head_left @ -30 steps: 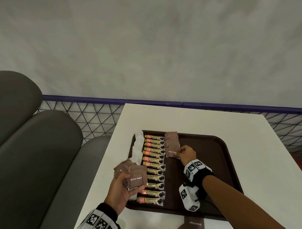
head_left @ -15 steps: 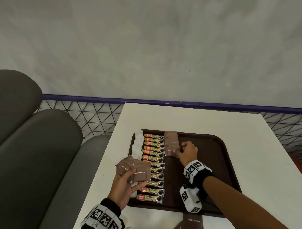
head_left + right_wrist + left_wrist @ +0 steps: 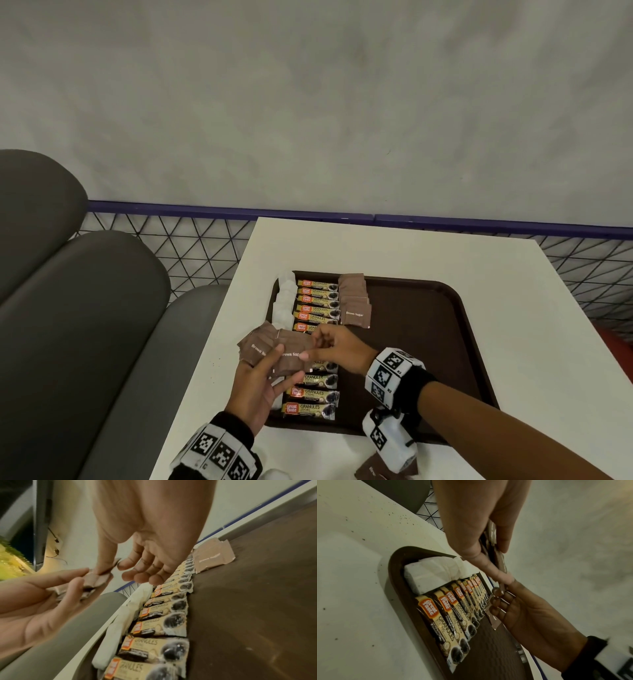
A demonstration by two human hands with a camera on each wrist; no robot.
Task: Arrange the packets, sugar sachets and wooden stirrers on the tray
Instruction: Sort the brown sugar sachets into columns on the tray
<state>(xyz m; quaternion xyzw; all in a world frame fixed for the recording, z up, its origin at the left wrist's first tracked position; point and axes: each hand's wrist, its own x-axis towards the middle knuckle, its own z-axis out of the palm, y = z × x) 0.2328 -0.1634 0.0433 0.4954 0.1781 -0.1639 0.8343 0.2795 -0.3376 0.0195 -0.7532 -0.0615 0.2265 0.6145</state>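
Note:
A brown tray (image 3: 411, 342) on the white table carries three columns: white sachets (image 3: 284, 301), coffee granule packets (image 3: 317, 301) and brown sugar sachets (image 3: 354, 305). My left hand (image 3: 274, 373) holds a fanned stack of brown sugar sachets (image 3: 265, 346) over the tray's left edge. My right hand (image 3: 323, 344) meets that stack, thumb and forefinger pinching the edge of one sachet (image 3: 109, 568). The right wrist view shows the fan (image 3: 97, 578) in my left palm, the packets (image 3: 163, 615) below and the laid row (image 3: 214, 557) beyond. No wooden stirrers are in view.
The right half of the tray (image 3: 248, 601) is bare. A few more brown sachets (image 3: 373, 471) lie on the table (image 3: 479, 274) near its front edge, under my right wrist. Grey seat backs (image 3: 85, 308) stand left of the table, a mesh rail (image 3: 191, 250) behind it.
My right hand left the brown sugar row on the tray and came back left to the stack. My left hand shifted slightly toward it with the fan.

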